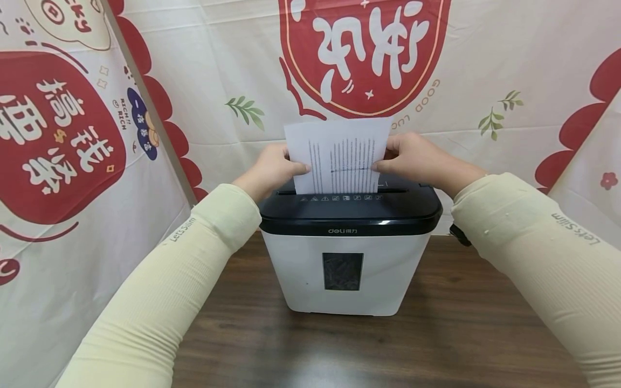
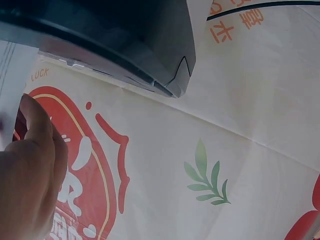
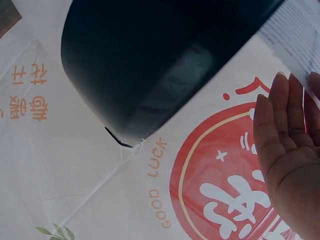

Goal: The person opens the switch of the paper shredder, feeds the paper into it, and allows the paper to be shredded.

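Note:
A printed sheet of paper (image 1: pixel 339 156) stands upright in the head view, its lower edge at the slot of a paper shredder (image 1: pixel 349 215). My left hand (image 1: pixel 274 168) pinches the sheet's left edge, thumb on the printed face and fingers behind. On the opposite edge, my right hand (image 1: pixel 414 160) pinches it the same way. The left wrist view has the left hand (image 2: pixel 32 160) beside a strip of the paper (image 2: pixel 7 85), under the shredder's dark top. In the right wrist view the right hand's fingers (image 3: pixel 287 107) lie behind the paper (image 3: pixel 295 40).
The white shredder bin with a small dark window (image 1: pixel 343 271) stands on a brown wooden table (image 1: pixel 310 350). Behind it hangs a white cloth (image 1: pixel 208 70) with red prints and green leaves. Another printed cloth (image 1: pixel 97 258) hangs at the left. Something black (image 1: pixel 460 235) shows by the right sleeve.

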`<state>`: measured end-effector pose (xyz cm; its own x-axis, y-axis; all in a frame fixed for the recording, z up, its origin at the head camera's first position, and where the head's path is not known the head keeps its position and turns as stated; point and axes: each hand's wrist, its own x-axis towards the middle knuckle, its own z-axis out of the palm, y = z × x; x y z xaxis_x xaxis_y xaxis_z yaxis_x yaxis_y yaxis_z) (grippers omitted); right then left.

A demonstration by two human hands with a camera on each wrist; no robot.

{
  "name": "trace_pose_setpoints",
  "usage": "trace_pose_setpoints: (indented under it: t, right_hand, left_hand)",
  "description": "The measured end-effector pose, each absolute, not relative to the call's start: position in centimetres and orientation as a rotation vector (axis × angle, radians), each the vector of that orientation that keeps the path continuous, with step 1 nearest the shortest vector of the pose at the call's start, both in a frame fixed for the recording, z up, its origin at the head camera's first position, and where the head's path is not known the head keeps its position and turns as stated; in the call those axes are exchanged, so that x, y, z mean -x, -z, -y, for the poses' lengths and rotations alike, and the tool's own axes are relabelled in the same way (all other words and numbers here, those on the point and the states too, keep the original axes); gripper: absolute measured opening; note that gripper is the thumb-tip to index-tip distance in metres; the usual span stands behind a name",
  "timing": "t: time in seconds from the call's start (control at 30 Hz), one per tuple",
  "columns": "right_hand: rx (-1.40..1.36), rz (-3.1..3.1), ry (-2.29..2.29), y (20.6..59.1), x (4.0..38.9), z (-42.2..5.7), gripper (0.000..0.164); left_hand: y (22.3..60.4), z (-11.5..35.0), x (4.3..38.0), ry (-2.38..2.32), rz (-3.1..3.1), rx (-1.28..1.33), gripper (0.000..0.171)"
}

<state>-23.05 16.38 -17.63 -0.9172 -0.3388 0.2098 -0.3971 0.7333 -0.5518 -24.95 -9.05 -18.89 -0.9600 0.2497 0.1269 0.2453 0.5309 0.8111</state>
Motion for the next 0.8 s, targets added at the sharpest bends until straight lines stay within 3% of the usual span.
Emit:
trace_pose_setpoints:
  t: [0.33,0.5,0.8]
  right_hand:
    - [-0.577,2.827,-0.915,17.25,22.81,-16.64,0.037]
    - [-0.564,2.825,-0.852,17.23,22.77,-16.81,0.02]
    - [-0.577,2.866,-0.781,17.99,22.89,-17.18,0.011]
  left_hand:
    - [18.34,9.03,24.8,-1.409,-2.783,-0.367,0.029]
    - [18.3,9.27,24.71,-1.365,-2.832,-0.352,0.01]
    - [18.87,9.69,24.46,-1.318,-2.861,-0.347,0.008]
